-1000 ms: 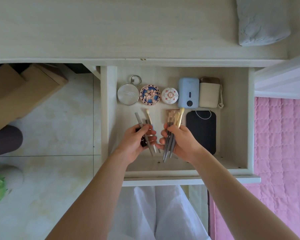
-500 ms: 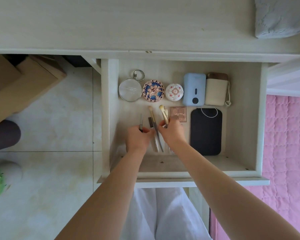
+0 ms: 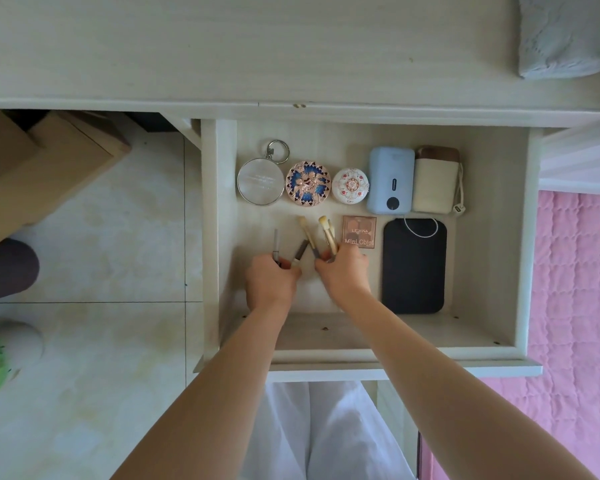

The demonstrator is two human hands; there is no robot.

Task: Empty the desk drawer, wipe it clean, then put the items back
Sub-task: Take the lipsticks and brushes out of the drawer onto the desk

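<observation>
Here, brushes point(image 3: 321, 235) in right grip point(image 3: 343, 271), pencils point(image 3: 288, 249) in left grip point(image 3: 271, 280), inside drawer point(image 3: 492, 237).

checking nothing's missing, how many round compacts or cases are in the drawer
3, in a row along the back of the drawer: the clear round mirror on the left, the blue floral compact beside it, then the white floral compact. None seem hidden.

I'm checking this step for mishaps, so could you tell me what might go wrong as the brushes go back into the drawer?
1. The right hand holds several brushes in one grip; one could slip and land askew.
2. That hand sits right against the palette and might nudge it out of line.
3. The left hand holds thin pens, which may roll once set on the drawer floor.
</observation>
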